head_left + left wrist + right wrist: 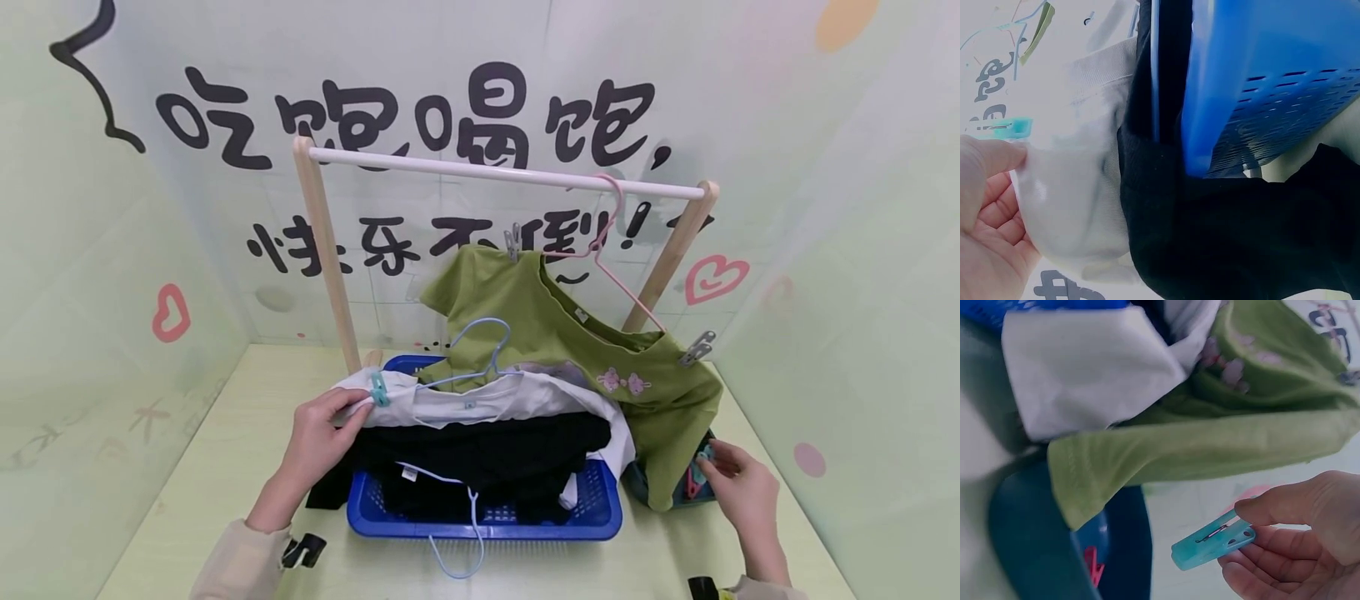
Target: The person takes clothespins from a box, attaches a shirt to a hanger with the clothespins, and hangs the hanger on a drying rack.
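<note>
At the upper left corner of a white shirt (517, 402) on a blue hanger (491, 367), my left hand (322, 429) pinches the fabric. A teal clothespin (379, 389) is clipped there, right by the fingertips. My right hand (748, 492) holds another teal clothespin (1213, 542) between thumb and fingers, beside the dark teal bin (1035, 531). A green T-shirt (517, 308) hangs tilted on a pink hanger (618, 283), with grey clothespins (697, 348) at its shoulders. Its sleeve drapes over part of the bin.
Black clothing (480, 454) with a light-blue hanger (474, 533) lies over a blue basket (487, 529). The white rail (450, 169) stands on wooden posts (326, 250) behind. A red clothespin (1092, 565) sits in the bin. Printed walls (75, 250) enclose the table (202, 475).
</note>
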Demonstrator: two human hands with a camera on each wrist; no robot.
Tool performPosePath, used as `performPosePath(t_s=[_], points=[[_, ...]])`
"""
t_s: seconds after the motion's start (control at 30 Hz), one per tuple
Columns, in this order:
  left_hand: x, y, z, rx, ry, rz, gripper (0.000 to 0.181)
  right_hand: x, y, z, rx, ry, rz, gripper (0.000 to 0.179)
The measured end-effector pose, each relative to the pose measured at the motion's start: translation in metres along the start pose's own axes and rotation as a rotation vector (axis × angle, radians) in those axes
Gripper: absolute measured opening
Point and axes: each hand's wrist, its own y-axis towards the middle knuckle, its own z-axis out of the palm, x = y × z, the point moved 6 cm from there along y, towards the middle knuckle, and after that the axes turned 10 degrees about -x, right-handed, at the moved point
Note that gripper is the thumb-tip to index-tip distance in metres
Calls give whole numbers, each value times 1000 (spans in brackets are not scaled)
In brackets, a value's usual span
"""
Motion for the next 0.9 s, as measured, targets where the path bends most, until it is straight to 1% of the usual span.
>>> performPosePath(t_s=[0.27, 0.37, 0.43, 0.5, 0.6, 0.67, 0.73, 0.8, 0.9], points=[[0, 0, -1, 4, 1, -9, 19, 19, -8, -13, -62, 86, 23, 30], [0, -1, 0, 9, 5, -14, 19, 27, -10, -17, -69, 106, 26, 31], [0, -1, 0, 13, 2, -17, 19, 32, -11, -18, -62, 128, 32, 31], [0, -1, 0, 15, -1, -19, 19, 36, -13, -19, -49, 154, 55, 32], [0, -1, 1, 16, -3, -20, 19, 44, -16, -21, -28, 206, 84, 33], [0, -1, 1, 15, -2, -19, 19, 49, -17, -21, -17, 247, 88, 34], [0, -1, 1, 15, 0, -17, 19, 56, -19, -20, -14, 286, 72, 34], [0, -1, 1, 14, 1, -17, 19, 63, -20, -19, -18, 322, 37, 34], [1, -2, 1, 12, 3, -20, 19, 75, -22, -13, -23, 366, -47, 33]])
